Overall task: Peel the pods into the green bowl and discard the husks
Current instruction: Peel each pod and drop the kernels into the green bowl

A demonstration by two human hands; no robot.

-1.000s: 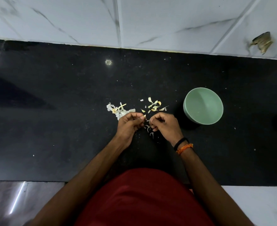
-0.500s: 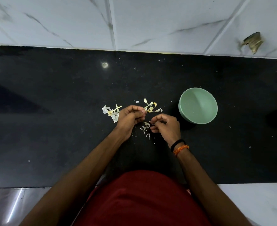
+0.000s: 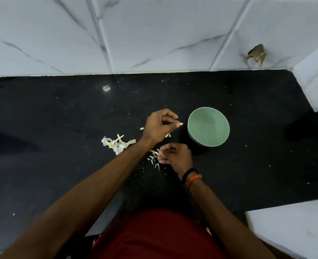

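bare counter [image 3: 42, 128] left, husks [image 3: 117, 143] centre, perhaps-empty green bowl [image 3: 190, 128] right

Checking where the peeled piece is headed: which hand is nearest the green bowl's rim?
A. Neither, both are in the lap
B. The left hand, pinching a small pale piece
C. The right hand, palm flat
B: the left hand pinches a small pale piece just beside the green bowl, its rim close by.

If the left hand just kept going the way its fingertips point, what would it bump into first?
Most likely the near rim of the green bowl. The left hand, pinching a small pale piece, points right at it; height above the rim is unclear.
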